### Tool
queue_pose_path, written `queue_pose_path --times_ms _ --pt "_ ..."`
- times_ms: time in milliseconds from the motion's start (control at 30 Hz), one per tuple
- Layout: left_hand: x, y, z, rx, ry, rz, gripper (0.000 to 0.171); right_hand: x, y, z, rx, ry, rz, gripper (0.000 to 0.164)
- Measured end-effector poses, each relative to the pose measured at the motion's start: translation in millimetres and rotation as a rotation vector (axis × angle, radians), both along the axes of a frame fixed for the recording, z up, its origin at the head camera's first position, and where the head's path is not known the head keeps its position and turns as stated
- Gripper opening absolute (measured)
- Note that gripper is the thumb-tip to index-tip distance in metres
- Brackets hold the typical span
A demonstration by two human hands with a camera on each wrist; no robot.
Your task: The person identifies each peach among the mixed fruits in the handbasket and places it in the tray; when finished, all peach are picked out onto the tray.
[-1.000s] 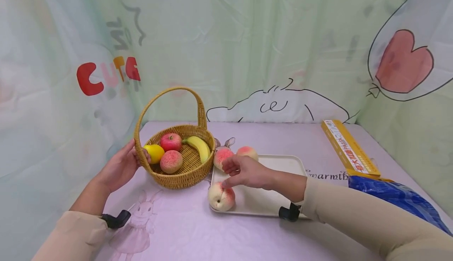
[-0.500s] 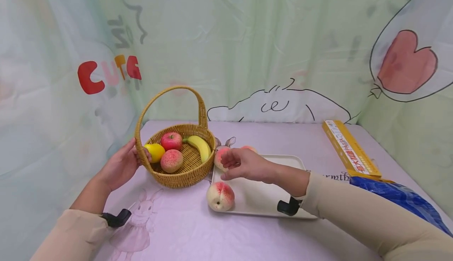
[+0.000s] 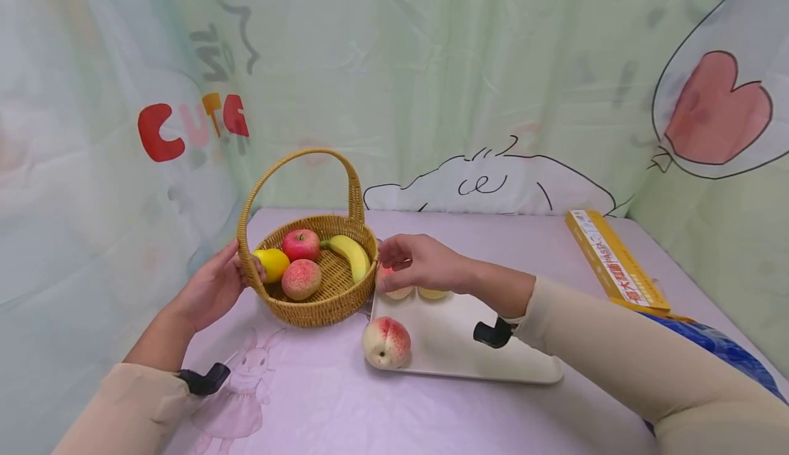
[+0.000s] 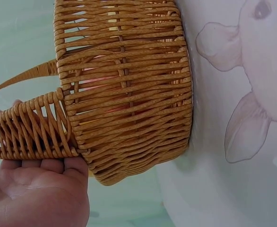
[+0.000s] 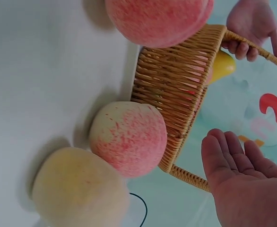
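Note:
My left hand [image 3: 209, 294] holds the foot of the handle of a wicker basket [image 3: 327, 311], its fingers passing behind the woven handle [image 4: 30, 130] in the left wrist view. Inside the basket sit a red apple [image 3: 301, 244], a lemon [image 3: 272, 265], a speckled peach [image 3: 301, 279] and a banana [image 3: 350, 255]. Above the back left of a pale tray [image 3: 462, 345], my right hand [image 3: 431, 263] hovers with loosely bent fingers and nothing held. Below it are a pink peach [image 5: 129, 137] and a yellowish peach [image 5: 79, 189], partly hidden by the hand in the head view. Another peach [image 3: 386, 342] lies at the tray's front left corner.
A yellow pasta box [image 3: 616, 260] lies at the far right of the table, with a blue package [image 3: 721, 349] in front of it, partly covered by the right sleeve. Patterned curtains [image 3: 431, 85] enclose the table's back and sides.
My right hand has moved up and back from near the front peach to over the two rear peaches, hiding more of them. My left hand stays on the basket handle.

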State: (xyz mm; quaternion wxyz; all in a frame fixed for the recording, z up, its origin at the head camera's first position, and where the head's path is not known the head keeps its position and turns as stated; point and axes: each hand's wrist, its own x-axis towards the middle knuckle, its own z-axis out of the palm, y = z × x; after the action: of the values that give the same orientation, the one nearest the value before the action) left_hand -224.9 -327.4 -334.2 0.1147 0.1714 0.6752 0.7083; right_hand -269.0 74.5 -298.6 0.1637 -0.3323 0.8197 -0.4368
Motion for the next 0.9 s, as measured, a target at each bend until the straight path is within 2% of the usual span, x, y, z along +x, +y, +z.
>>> queue_pose_path --times_ms 233,467,700,900 --pt "-2.9 3 0.1 0.003 -0.009 -0.032 0.043 -8.4 -11 9.4 0.04 0.001 -0.012 0.06" --pt "0.6 -4 -1.6 0.022 0.0 -0.077 0.042 -17.3 -47 14.5 0.118 -0.012 0.012 0.072" --pt "0.1 -5 -3.7 0.045 0.013 -0.128 0.043 -25.9 -76 21.5 0.199 0.038 0.049 0.073" --pt "0.0 -3 -3.7 0.044 0.026 -0.134 0.039 -34.6 -96 23.8 0.216 0.038 0.06 0.074"
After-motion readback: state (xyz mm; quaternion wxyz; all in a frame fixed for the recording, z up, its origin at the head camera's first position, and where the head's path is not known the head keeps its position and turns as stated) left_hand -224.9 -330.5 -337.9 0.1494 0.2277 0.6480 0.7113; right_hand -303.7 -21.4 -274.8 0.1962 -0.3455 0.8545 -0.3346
